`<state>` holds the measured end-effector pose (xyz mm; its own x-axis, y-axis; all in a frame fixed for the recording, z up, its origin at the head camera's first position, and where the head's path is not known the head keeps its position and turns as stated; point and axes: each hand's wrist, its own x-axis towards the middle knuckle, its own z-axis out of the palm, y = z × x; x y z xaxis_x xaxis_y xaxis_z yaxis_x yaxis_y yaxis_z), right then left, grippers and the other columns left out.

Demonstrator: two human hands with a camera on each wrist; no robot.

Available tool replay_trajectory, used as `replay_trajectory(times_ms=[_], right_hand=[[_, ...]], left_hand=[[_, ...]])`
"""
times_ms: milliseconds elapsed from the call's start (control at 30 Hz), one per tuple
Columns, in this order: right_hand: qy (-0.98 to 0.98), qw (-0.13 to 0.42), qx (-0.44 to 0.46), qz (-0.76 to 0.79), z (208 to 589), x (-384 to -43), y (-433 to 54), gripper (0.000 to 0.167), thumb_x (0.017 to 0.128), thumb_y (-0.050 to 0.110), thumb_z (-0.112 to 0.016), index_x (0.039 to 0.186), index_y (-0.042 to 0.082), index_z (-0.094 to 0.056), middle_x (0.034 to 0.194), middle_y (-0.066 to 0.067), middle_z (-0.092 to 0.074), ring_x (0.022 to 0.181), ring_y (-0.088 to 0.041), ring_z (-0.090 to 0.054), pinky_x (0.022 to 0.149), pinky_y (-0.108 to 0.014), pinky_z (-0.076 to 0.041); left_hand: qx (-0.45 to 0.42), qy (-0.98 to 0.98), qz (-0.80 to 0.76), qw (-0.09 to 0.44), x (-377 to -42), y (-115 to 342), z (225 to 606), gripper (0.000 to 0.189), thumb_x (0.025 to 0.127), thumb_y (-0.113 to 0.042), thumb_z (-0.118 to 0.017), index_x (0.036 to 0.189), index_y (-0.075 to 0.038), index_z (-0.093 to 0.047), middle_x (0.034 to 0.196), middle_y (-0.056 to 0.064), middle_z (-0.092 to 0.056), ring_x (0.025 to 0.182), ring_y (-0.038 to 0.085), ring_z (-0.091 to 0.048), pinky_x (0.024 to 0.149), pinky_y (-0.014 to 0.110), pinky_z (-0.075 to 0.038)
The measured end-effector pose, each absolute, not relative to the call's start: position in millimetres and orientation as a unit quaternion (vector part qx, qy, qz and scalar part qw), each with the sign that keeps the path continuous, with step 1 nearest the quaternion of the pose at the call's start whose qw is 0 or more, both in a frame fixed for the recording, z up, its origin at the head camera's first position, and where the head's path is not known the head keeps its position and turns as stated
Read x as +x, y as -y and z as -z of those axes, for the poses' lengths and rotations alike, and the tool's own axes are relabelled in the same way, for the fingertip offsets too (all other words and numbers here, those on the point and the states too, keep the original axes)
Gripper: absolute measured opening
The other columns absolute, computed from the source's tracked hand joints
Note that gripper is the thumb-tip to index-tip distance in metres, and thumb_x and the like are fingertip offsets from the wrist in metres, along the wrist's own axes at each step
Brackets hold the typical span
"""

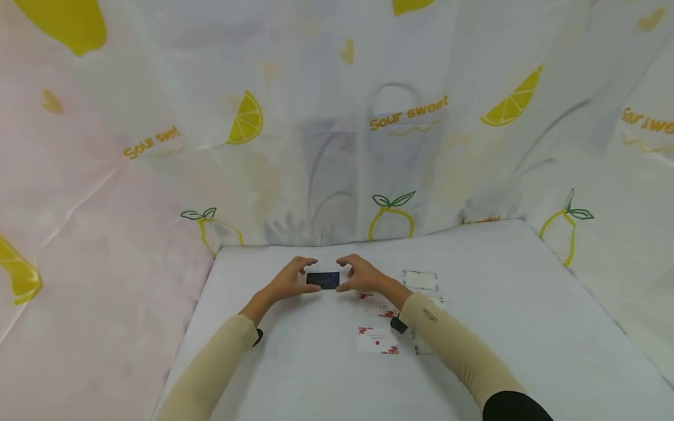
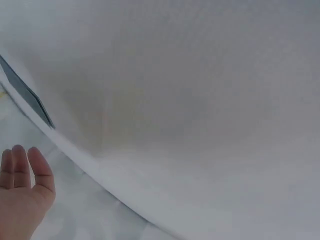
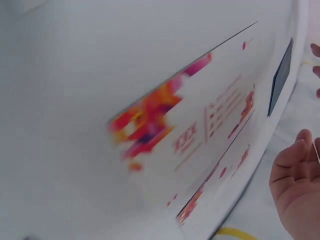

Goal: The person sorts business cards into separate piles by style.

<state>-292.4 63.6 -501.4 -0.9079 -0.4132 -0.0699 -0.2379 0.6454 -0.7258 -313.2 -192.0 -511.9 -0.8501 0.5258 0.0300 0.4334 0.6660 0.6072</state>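
A small dark blue card [image 1: 323, 280] lies on the white table near its far edge. It also shows as a thin dark shape [image 2: 25, 95] in the left wrist view and as a dark card [image 3: 281, 80] in the right wrist view. My left hand [image 1: 289, 280] is at the card's left side, fingers curved in a loose C, its thumb at the lower left corner. Mirroring it, my right hand [image 1: 363, 275] stands at the right side, its thumb by the lower right corner. Neither hand visibly grips the card.
Right of the dark card lie white cards with red patterns, an upper one [image 1: 376, 305] and a lower one [image 1: 378, 341]. Cards with dark floral borders [image 1: 420, 280] form a column beside them, partly under my right forearm. A lemon-print curtain [image 1: 337, 146] hangs behind the table [image 1: 295, 362].
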Motion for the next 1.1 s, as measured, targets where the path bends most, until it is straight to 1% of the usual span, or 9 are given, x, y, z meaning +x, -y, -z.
replay_trajectory(times_ms=[133, 267, 433, 500, 667, 767, 933, 1000, 1100], right_hand=[[-0.892, 0.116, -0.193, 0.392, 493.8, -283.9, -81.5, 0.076, 0.078, 0.03, -0.085, 0.143, 0.012, -0.049, 0.14, -0.006, -0.053, 0.1, -0.019, -0.054, 0.086, -0.034, -0.048], [-0.884, 0.108, -0.223, 0.396, 492.3, -276.3, -102.1, 0.076, 0.08, 0.03, -0.084, 0.144, 0.01, -0.048, 0.142, -0.01, -0.052, 0.1, -0.022, -0.055, 0.083, -0.032, -0.047], [-0.888, 0.084, -0.223, 0.393, 490.7, -274.2, -130.5, 0.075, 0.078, 0.027, -0.085, 0.142, 0.008, -0.05, 0.14, -0.014, -0.054, 0.091, -0.019, -0.054, 0.077, -0.032, -0.045], [-0.892, 0.084, -0.211, 0.392, 491.5, -273.0, -138.9, 0.076, 0.077, 0.026, -0.085, 0.142, 0.008, -0.05, 0.14, -0.013, -0.054, 0.09, -0.018, -0.053, 0.077, -0.033, -0.044], [-0.898, 0.1, -0.191, 0.383, 496.4, -269.5, -151.6, 0.077, 0.079, 0.03, -0.084, 0.144, 0.01, -0.048, 0.142, -0.008, -0.053, 0.095, -0.018, -0.052, 0.081, -0.034, -0.044], [-0.9, 0.102, -0.183, 0.383, 497.1, -268.5, -157.1, 0.078, 0.079, 0.033, -0.084, 0.144, 0.01, -0.048, 0.142, -0.009, -0.053, 0.097, -0.02, -0.053, 0.082, -0.035, -0.045], [-0.902, 0.102, -0.176, 0.38, 498.0, -269.6, -164.5, 0.08, 0.078, 0.039, -0.083, 0.144, 0.011, -0.048, 0.141, -0.01, -0.053, 0.097, -0.021, -0.054, 0.081, -0.034, -0.045], [-0.903, 0.102, -0.178, 0.377, 499.1, -271.1, -166.4, 0.078, 0.079, 0.039, -0.083, 0.143, 0.01, -0.049, 0.141, -0.011, -0.054, 0.096, -0.02, -0.054, 0.081, -0.034, -0.045], [-0.904, 0.102, -0.18, 0.375, 500.8, -273.5, -168.6, 0.069, 0.081, 0.034, -0.082, 0.139, 0.008, -0.054, 0.136, -0.013, -0.057, 0.092, -0.02, -0.054, 0.08, -0.034, -0.044]], left_hand=[[0.292, -0.897, -0.327, 0.053, -305.0, 184.9, 506.3, 0.073, 0.085, -0.041, -0.077, 0.144, -0.008, -0.048, 0.139, 0.018, -0.051, 0.114, 0.033, -0.055, 0.092, 0.049, -0.049], [0.313, -0.886, -0.339, 0.05, -292.0, 174.0, 501.2, 0.068, 0.087, -0.042, -0.074, 0.142, -0.01, -0.05, 0.14, 0.015, -0.052, 0.115, 0.033, -0.056, 0.089, 0.049, -0.051], [0.335, -0.872, -0.351, 0.07, -286.0, 157.2, 494.7, 0.074, 0.083, -0.044, -0.077, 0.144, -0.013, -0.048, 0.144, 0.011, -0.049, 0.125, 0.036, -0.052, 0.101, 0.051, -0.046], [0.338, -0.869, -0.354, 0.078, -286.8, 151.0, 495.4, 0.077, 0.082, -0.044, -0.078, 0.145, -0.012, -0.047, 0.145, 0.011, -0.048, 0.123, 0.036, -0.052, 0.101, 0.051, -0.046], [0.35, -0.865, -0.349, 0.084, -291.7, 136.6, 504.1, 0.078, 0.083, -0.047, -0.076, 0.145, -0.009, -0.047, 0.143, 0.013, -0.049, 0.114, 0.032, -0.055, 0.096, 0.046, -0.048], [0.371, -0.861, -0.34, 0.08, -295.9, 124.8, 505.5, 0.076, 0.085, -0.049, -0.074, 0.143, -0.007, -0.048, 0.14, 0.016, -0.052, 0.111, 0.032, -0.055, 0.094, 0.043, -0.048], [0.379, -0.86, -0.329, 0.096, -304.5, 102.3, 499.3, 0.074, 0.085, -0.045, -0.074, 0.142, -0.006, -0.048, 0.136, 0.017, -0.054, 0.106, 0.032, -0.055, 0.089, 0.041, -0.048], [0.369, -0.863, -0.327, 0.111, -307.6, 95.6, 497.6, 0.072, 0.086, -0.042, -0.075, 0.142, -0.006, -0.049, 0.136, 0.015, -0.055, 0.108, 0.032, -0.055, 0.09, 0.042, -0.048], [0.359, -0.871, -0.311, 0.127, -312.4, 89.1, 499.6, 0.066, 0.087, -0.039, -0.075, 0.14, -0.007, -0.052, 0.134, 0.011, -0.058, 0.11, 0.03, -0.056, 0.092, 0.04, -0.047]])
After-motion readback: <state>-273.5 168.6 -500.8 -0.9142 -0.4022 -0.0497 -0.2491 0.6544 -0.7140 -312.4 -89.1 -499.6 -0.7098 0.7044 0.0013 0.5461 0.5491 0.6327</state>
